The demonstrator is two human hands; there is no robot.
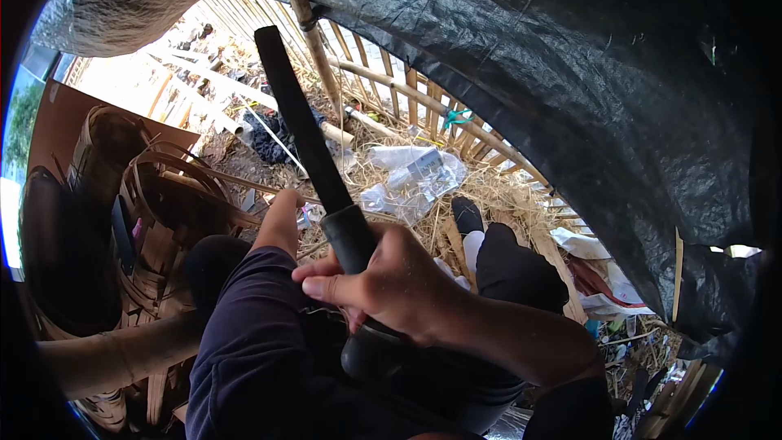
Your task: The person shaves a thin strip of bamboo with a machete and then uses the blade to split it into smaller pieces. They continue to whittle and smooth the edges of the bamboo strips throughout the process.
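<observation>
My right hand [383, 285] is wrapped round the black handle [349, 240] of a large knife. Its long dark blade [297, 114] points up and away, tilted to the left, with a blunt square end. The rounded butt of the handle [371, 354] sticks out below my fist. My left hand [287, 199] reaches forward beyond the blade, close to a thin bamboo strip [236, 182]. Its fingers are hidden, so whether it grips the strip does not show.
Woven bamboo baskets [167, 171] stand at left, above a thick bamboo pole [122, 358]. Ahead, clear plastic [415, 179] lies on straw-littered ground. A bamboo fence [432, 102] runs behind it. Black tarpaulin [603, 114] hangs along the right and overhead.
</observation>
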